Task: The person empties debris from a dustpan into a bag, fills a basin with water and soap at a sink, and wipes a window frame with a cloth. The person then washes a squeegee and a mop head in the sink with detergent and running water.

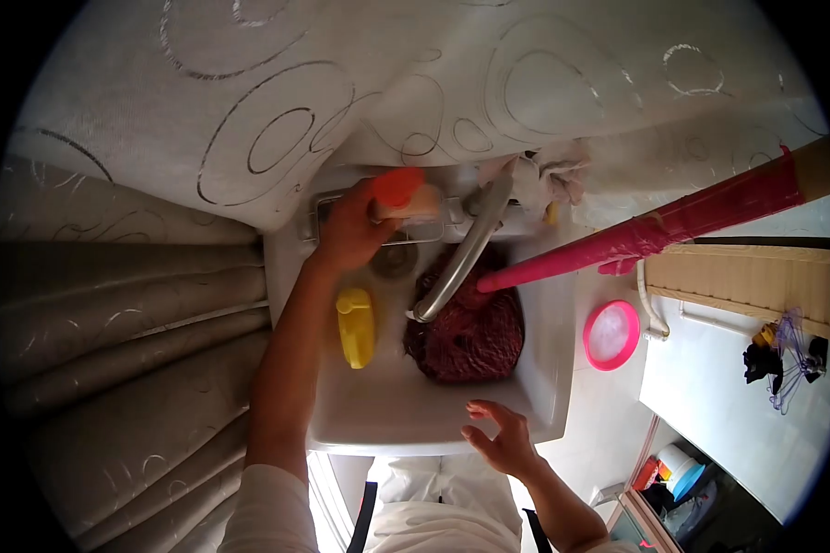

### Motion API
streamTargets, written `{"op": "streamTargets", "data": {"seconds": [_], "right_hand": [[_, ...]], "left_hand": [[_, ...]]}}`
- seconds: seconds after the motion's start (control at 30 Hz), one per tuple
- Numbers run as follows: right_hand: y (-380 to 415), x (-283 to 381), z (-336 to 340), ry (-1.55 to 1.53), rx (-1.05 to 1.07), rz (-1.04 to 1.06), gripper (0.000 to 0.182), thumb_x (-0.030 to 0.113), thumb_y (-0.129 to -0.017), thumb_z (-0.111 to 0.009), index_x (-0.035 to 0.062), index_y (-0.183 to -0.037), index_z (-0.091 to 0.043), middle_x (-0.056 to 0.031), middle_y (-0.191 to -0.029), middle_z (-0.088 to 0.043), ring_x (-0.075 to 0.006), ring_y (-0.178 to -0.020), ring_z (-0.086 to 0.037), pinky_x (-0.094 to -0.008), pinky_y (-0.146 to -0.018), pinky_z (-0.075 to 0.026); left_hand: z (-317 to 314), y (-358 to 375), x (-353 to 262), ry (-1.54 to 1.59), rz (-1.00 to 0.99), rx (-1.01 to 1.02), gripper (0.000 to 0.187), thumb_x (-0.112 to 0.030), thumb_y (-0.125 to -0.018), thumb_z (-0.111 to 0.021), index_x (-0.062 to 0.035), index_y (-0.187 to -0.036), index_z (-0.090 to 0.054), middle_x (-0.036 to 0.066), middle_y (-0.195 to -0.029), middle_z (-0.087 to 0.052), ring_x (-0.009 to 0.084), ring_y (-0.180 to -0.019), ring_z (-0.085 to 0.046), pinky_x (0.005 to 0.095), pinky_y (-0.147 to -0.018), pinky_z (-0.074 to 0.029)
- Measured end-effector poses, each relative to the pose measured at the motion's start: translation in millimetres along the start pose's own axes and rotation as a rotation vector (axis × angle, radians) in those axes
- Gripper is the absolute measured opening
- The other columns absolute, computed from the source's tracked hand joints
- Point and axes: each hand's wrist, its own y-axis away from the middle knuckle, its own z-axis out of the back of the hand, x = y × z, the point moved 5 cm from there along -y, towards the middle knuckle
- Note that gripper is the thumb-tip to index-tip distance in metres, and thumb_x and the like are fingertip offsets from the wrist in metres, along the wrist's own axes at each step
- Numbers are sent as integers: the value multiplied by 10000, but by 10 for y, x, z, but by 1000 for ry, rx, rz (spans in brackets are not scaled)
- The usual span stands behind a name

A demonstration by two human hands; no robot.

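Head view: your left hand (349,230) grips the orange-capped bottle (404,195) on the rack beyond the sink (387,415) — your right hand (500,437) hovers open, steadying at the near rim

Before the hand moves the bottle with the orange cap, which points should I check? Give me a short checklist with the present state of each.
1. Left hand grips the bottle with the orange cap at the back of the sink: ok, the fingers wrap around it.
2. Cap closed on the bottle: cannot tell.
3. Right hand free: ok, it is open over the front rim and holds nothing.
4. Tap running: cannot tell, no stream is visible.
5. Basin free: not ok, the dark red cloth fills its right half under the spout.
6. Yellow bottle out of the way: not ok, it lies in the basin right beside the left forearm.
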Motion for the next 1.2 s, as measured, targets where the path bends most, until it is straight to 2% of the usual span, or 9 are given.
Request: {"op": "streamTargets", "data": {"seconds": [0.43, 0.57, 0.63, 0.7, 0.77, 0.9, 1.03, 1.13, 1.2], "right_hand": [[-59, -56, -170, 28, 50, 12, 470, 195, -806, -752, -40, -1183, -601, -177, -1088, -691, -258, -987, -686, -360, -870, -532], [-110, -27, -220, 35, 48, -13, 430, 200, -840, -728, -29, -1183, -603, -185, -1090, -680, -251, -1000, -677, -358, -868, -526], [-190, -219, -337, -135, 30, -77, 414, 194, -876, -695, -29, -1208, -586, -176, -1107, -676, -238, -1021, -667, -349, -878, -522], [-362, -549, -536, -397, 22, -108, 374, 164, -941, -621, -24, -1256, -549, -151, -1155, -655, -213, -1077, -635, -333, -918, -501], [-776, -475, -671, -550, 36, -154, 365, 157, -968, -578, -17, -1284, -525, -140, -1190, -634, -204, -1091, -620, -328, -931, -496], [-1662, -369, -952, -1230, -53, -351, 245, 111, -978, -519, -12, -1188, -549, -150, -1121, -630, -228, -976, -643, -326, -816, -538], [-2014, -499, -1204, -1111, 116, -362, 149, 84, -969, -508, 15, -1083, -575, -96, -1018, -631, -185, -857, -637, -306, -716, -534], [-1871, -464, -1187, -567, 14, -413, 160, 96, -965, -526, 21, -1095, -579, -61, -978, -618, -144, -828, -609, -284, -706, -517], [-1723, -339, -1238, -477, 65, -267, 233, 126, -951, -567, 2, -1149, -566, -46, -977, -612, -135, -861, -598, -261, -733, -507]], "left_hand": [[16, 309, 191, -20, -78, -109, 754, -106, -724, -745, -84, -1412, -436, 187, -1381, -501, 337, -1271, -493, 403, -1076, -380], [183, 805, 215, 87, 115, -412, 640, -80, -754, -737, -54, -1345, -493, 172, -1297, -556, 299, -1216, -537, 386, -1027, -427], [221, 1411, 164, 255, 217, -656, 576, -68, -771, -730, -42, -1306, -519, 156, -1241, -583, 273, -1169, -567, 371, -989, -457], [22, 2034, 247, -7, 266, -727, 503, -52, -790, -716, -30, -1262, -544, 123, -1170, -599, 231, -1071, -598, 352, -907, -494], [-253, 2465, 282, -209, 526, -674, 476, -60, -788, -718, -9, -1231, -552, 126, -1142, -597, 235, -992, -611, 364, -855, -506], [-585, 2612, 576, -320, 685, -428, 377, -143, -810, -712, -18, -1139, -578, 158, -1070, -620, 300, -966, -611, 397, -813, -509], [-584, 2552, 787, -422, 652, -413, 280, -194, -836, -678, -36, -1051, -596, 189, -953, -638, 383, -910, -613, 452, -800, -499], [-371, 2522, 545, -276, 717, -399, 239, -184, -840, -663, -33, -1015, -606, 197, -902, -640, 407, -837, -615, 480, -761, -493], [-325, 2642, 382, -304, 686, -360, 222, -171, -841, -659, -25, -998, -606, 197, -879, -637, 408, -802, -615, 483, -721, -490]]}}
